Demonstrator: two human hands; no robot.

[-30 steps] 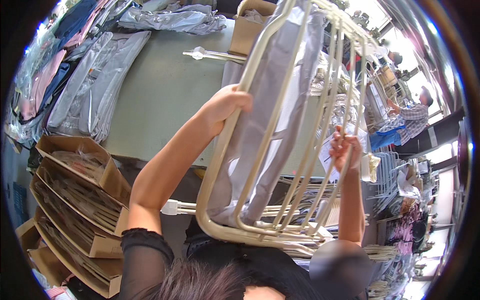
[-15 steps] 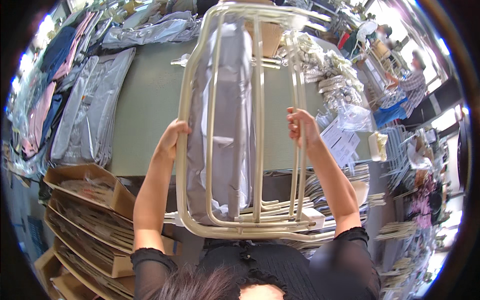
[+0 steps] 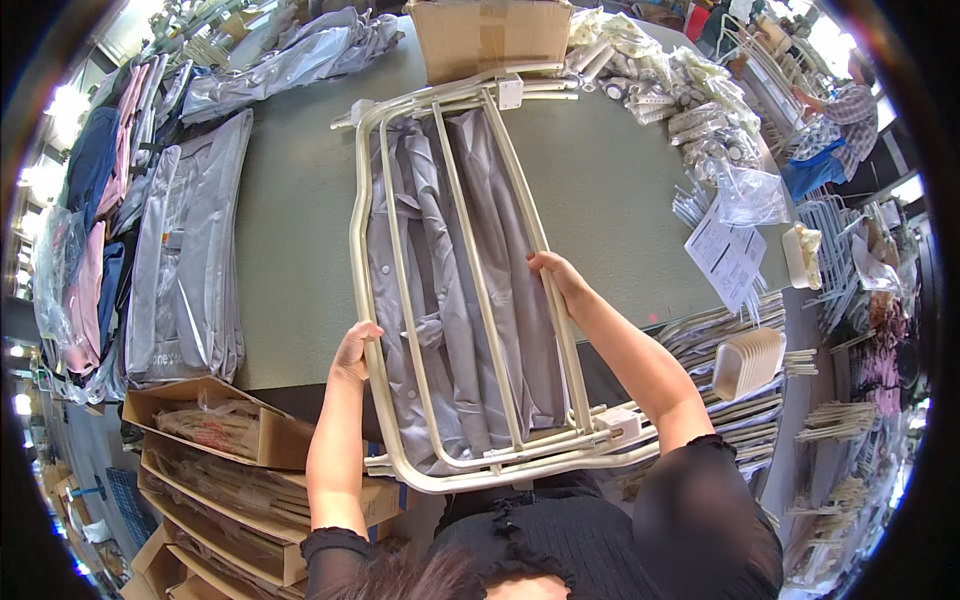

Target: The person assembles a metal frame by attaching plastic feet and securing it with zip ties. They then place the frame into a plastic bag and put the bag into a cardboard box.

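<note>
A folded frame of cream metal tubes (image 3: 359, 220) is held at a slant, its near end close to my body and its far end over the green table (image 3: 300, 220). Grey fabric (image 3: 437, 250) lies folded between and beneath the tubes. White plastic fittings, among them a corner block (image 3: 510, 92), sit at the frame's ends. My left hand (image 3: 357, 350) is wrapped round the outer left tube. Around the right-hand tube my right hand (image 3: 562, 282) is closed, roughly halfway along it.
Folded grey covers (image 3: 185, 270) lie on the left, above open cardboard boxes (image 3: 290, 440). A carton (image 3: 490, 40) stands at the back. Bagged fittings (image 3: 700, 125) and a printed sheet (image 3: 728, 258) lie right, near stacked cream trays (image 3: 750, 362). Another person (image 3: 852, 112) works far right.
The frame has come down flatter and its far end now sits nearer, uncovering the carton. My right hand has moved left with the right-hand tubes, making the frame look narrower.
</note>
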